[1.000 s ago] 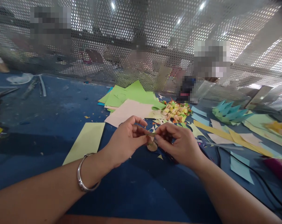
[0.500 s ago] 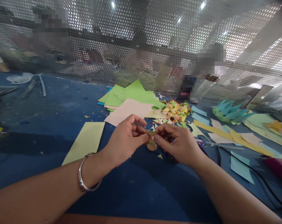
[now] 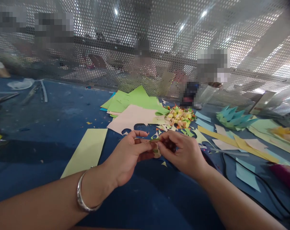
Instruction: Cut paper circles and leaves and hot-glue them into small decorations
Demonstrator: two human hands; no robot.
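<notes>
My left hand [image 3: 125, 158], a silver bangle [image 3: 80, 193] on its wrist, is closed with thumb and fingers on a small green and cream paper piece [image 3: 155, 140]. My right hand [image 3: 186, 155] pinches the same piece from the other side, fingers curled. The piece is held just above the blue table; its shape is mostly hidden by the fingers. Behind the hands lies a pale pink paper sheet [image 3: 132, 115] with rounded cut-outs along its near edge. A heap of small curled paper pieces [image 3: 181, 117] in yellow, peach and green sits beyond my right hand.
Green sheets [image 3: 137, 98] are stacked at the back before a perforated metal screen [image 3: 125, 70]. A pale yellow-green strip [image 3: 86, 153] lies left. Blue paper petals [image 3: 234, 118], yellow strips [image 3: 245, 145] and a black cable [image 3: 257, 177] are right. Scissors [image 3: 3, 99] lie far left.
My left hand has turned slightly and its fingers have shifted beneath the paper piece. Both hands sit a little lower in view, and the pink sheet's cut-outs now show.
</notes>
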